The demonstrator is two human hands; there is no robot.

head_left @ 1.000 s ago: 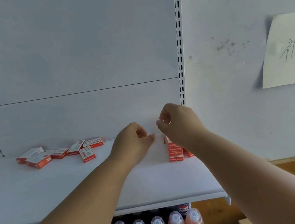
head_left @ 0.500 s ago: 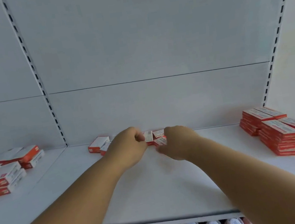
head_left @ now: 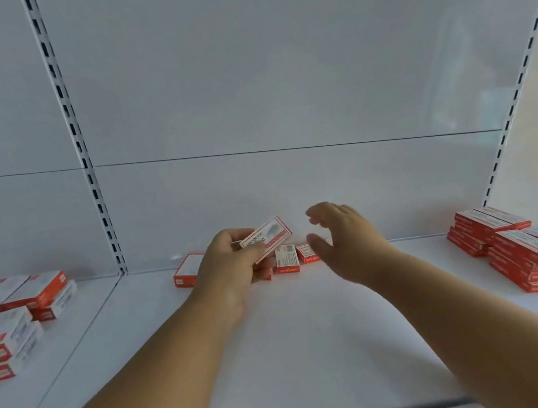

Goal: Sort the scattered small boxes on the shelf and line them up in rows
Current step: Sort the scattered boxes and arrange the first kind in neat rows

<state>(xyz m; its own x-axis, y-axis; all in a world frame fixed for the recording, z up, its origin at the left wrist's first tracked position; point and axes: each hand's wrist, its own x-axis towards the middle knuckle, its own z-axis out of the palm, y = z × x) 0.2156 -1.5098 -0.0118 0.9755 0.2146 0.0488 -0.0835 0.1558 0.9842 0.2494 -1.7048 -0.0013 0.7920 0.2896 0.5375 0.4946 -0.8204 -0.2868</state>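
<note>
Red-and-white small boxes lie on a white shelf point(head_left: 302, 354) backed by pale panels and slotted uprights point(head_left: 78, 137). The left hand point(head_left: 232, 271) is raised just above the shelf near the back wall, its fingers and thumb curled round one box point(head_left: 267, 237), which it holds tilted, the far end higher and pointing to the right. The right hand point(head_left: 345, 241) hovers close beside it with fingers spread and relaxed, grasping nothing, its palm turned toward the left hand. Under and between the two hands a few loose boxes point(head_left: 287, 260) lie flat on the shelf at odd angles, partly hidden by the hands; another loose box point(head_left: 186, 274) sits just left of the left hand. At the far right of the shelf a neat pile of stacked boxes point(head_left: 523, 251) stands in several layers against the side. On the neighbouring shelf section to the left, beyond the upright, more boxes point(head_left: 10, 319) are heaped in rough stacks.
</note>
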